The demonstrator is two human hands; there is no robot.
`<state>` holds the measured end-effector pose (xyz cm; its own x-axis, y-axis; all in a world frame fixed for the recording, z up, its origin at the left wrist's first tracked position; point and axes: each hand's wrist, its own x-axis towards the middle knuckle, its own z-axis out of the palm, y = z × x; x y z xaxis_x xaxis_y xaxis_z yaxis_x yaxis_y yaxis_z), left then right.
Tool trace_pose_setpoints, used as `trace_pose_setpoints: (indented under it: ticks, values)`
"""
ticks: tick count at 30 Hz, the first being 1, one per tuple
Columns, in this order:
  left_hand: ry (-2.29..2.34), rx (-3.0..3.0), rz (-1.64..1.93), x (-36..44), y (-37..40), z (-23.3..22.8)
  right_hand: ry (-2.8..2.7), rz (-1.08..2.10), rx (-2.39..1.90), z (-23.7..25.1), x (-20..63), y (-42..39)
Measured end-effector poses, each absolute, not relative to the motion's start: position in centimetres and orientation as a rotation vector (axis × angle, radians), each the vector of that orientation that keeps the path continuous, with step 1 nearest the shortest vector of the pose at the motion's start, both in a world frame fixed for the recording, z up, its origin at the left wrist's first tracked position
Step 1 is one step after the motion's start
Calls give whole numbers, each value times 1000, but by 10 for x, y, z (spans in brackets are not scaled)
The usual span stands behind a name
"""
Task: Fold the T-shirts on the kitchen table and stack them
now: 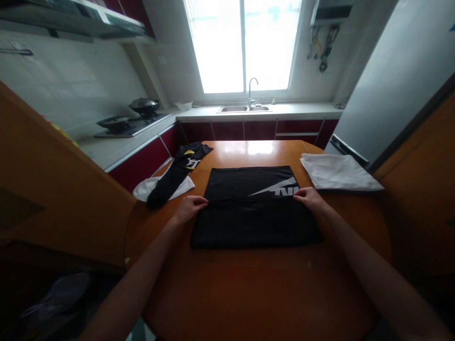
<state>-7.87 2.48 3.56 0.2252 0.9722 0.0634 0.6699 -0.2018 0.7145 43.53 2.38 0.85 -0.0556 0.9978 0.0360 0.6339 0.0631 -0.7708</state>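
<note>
From the head view, the black shirt (254, 208) lay flat on the counter (256, 284) straight ahead of me, its long axis running left to right. My left hand (190, 207) pinched the folded edge at the shirt's left end, my right hand (310, 198) pinched the same edge at the right end. Both grips were closed on cloth, equally near. A white folded cloth (337, 173) sat well apart to the right, a dark garment (177, 173) to the left.
</note>
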Motion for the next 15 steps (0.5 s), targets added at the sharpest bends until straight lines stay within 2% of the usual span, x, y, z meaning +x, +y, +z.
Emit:
trace_pose_setpoints:
  ticks: [3,7,9,15]
  values:
    - [1549,2029,673,-77,24,36,-1878,637,-1721,16,430,19]
    - [1576,2274,747,-64,16,40,-1966,166,-1914,32,414,-5]
    - [1536,2386,740,-51,4,41,-1983,-5,-1879,37,402,-25]
    - [1398,2578,462,-16,-42,27,-2182,-50,-1738,13,379,-88]
